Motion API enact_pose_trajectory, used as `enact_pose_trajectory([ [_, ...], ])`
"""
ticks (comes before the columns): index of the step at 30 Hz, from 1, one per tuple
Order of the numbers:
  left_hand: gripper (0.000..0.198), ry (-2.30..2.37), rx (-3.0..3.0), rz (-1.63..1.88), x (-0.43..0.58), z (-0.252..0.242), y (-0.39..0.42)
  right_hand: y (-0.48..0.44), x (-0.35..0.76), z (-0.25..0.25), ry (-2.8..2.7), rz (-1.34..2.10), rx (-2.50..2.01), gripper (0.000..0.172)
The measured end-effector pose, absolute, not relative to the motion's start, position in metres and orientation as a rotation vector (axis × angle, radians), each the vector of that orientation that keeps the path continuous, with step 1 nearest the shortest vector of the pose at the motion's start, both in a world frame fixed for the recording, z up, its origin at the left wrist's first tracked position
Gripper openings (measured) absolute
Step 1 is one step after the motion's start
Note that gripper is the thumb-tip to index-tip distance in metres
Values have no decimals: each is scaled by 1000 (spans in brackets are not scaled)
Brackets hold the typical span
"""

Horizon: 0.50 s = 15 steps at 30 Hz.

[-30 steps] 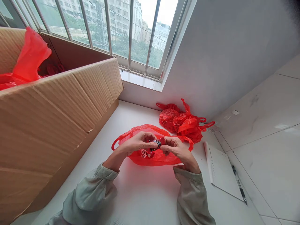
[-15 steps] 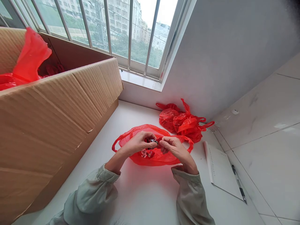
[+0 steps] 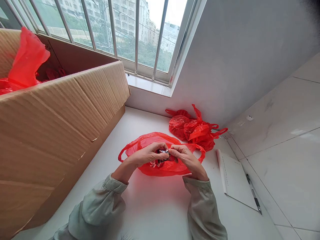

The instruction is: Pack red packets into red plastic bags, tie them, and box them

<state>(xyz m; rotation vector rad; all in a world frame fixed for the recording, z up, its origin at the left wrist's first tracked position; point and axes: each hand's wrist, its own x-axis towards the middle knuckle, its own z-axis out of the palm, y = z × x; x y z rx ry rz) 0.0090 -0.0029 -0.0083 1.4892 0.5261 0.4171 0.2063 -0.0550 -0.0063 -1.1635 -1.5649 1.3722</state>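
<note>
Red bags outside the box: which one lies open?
The bag beneath left hand and right hand holding a small item: flat, mouth spread, handles out. The bags by the wall are bunched shut.

- Left on table (image 3: 155, 206): cardboard box (image 3: 62, 110).
- Centre: open bag (image 3: 150, 141), under small packet (image 3: 163, 154).
- Far right of that, by wall (image 3: 237, 66): tied bags (image 3: 192, 130).
- Near right: notepad (image 3: 235, 181), pen (image 3: 253, 194) beside.

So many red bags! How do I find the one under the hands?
Start at the big cardboard box on the left, then look to the white tabletop beside it. The open red bag lies flat in the middle there, under the left hand and right hand, which pinch a small dark item. Unlike the bunched-up red bags by the wall, it is spread open.
</note>
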Motion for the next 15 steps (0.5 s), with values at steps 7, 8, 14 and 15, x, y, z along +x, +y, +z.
enact_pose_trajectory([
  [7, 34, 559, 1364, 434, 5, -2, -5, -50, 202, -12, -1424, 1381, -1156, 49],
  [8, 33, 570, 1374, 450, 6, -2, -5, -51, 201, -11, -1434, 1345, -1182, 50],
  [14, 32, 618, 1430, 488, 8, -4, -4, -57, 201, -1, -1553, 1316, -1268, 34],
  [15, 32, 617, 1432, 484, 9, -5, -3, -58, 202, 0, -1552, 1344, -1278, 31],
])
